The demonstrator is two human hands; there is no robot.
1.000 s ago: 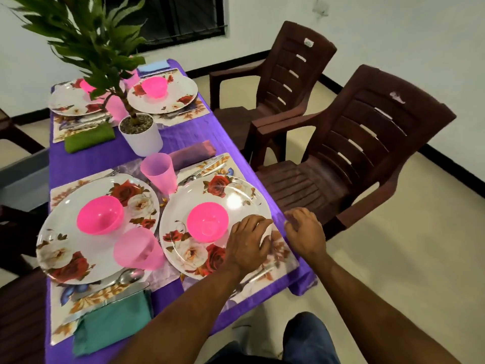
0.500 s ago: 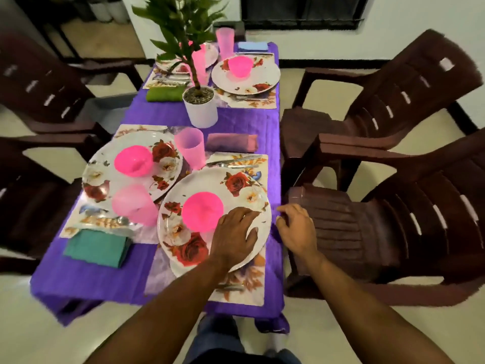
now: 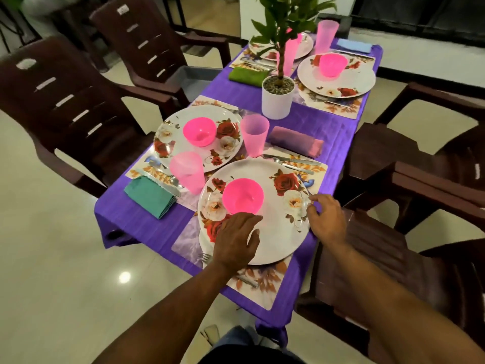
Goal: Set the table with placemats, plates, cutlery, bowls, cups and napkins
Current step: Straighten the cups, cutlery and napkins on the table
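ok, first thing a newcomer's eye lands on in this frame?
The purple tablecloth, and on it the bright pink bowl in the middle of the nearest floral plate. The left hand rests on that plate's near side; the right hand touches its right rim. Further back, a potted plant stands mid-table.

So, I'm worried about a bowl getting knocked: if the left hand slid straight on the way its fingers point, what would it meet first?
Most likely the bright pink plastic bowl on the near white rose-patterned plate; the left hand rests flat just short of it, though depth is unclear.
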